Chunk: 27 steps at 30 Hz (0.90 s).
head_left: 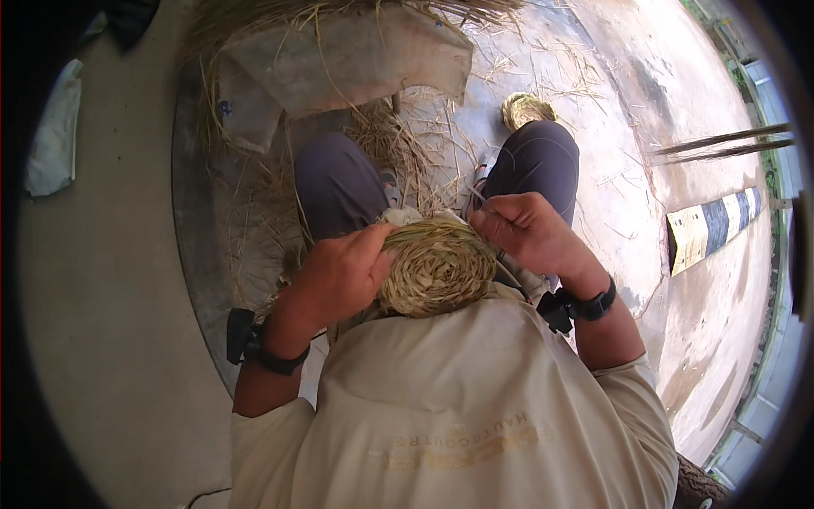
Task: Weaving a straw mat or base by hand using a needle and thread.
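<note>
You are sitting with your knees apart, and the round straw mat (439, 271) is in front of your belly, between your two hands, with its spiral side turned up toward you. Your left hand (343, 267) holds this mat at its upper left edge, with the fingers bent over the rim. Your right hand (527, 231) is at the upper right edge of the mat, and its fingers are closed narrowly, as in a pinch; I cannot tell what is between the fingertips. There is a black band (280, 363) on your left wrist and another black strap (596, 304) on your right wrist. Beyond your right knee, a second woven straw piece (526, 110) lies on the floor (606, 182). Loose straw (398, 148) is scattered between your feet and farther away. Ahead of you there is a pale cloth (356, 68), with more straw above it. On the right side stands a striped block (716, 222).
</note>
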Motion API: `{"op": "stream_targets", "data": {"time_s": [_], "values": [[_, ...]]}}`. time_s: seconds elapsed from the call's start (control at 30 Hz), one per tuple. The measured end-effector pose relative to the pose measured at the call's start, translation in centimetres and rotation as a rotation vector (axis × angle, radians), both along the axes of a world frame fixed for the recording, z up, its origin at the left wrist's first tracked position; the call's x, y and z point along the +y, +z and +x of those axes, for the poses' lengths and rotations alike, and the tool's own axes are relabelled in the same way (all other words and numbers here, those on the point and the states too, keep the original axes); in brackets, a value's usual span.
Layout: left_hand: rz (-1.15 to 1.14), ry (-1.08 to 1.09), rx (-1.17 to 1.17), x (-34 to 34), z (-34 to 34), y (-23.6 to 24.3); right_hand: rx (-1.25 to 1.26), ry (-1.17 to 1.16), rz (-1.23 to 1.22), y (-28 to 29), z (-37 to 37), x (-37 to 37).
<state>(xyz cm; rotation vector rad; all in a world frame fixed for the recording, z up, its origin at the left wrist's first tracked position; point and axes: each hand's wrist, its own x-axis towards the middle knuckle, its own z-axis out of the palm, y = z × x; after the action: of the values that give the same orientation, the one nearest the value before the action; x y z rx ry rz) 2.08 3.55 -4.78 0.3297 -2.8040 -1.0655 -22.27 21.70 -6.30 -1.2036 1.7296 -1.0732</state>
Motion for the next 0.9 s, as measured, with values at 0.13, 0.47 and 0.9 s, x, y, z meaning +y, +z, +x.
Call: {"op": "stream_targets", "data": {"time_s": [0.13,0.47,0.9], "values": [[0.014,0.021,0.019,0.8,-0.8,-0.6,-0.521,-0.271,-0.104,-1.2,-2.8,0.5],[0.108,-0.078,0.162,-0.7,-0.1,-2.9,0.227,0.752,-0.855,4.9,7.4,-6.6],[0.219,0.134,-0.141,-0.7,-2.1,-0.6,-0.234,0.768,-0.371,1.8,6.0,-3.1]]}}
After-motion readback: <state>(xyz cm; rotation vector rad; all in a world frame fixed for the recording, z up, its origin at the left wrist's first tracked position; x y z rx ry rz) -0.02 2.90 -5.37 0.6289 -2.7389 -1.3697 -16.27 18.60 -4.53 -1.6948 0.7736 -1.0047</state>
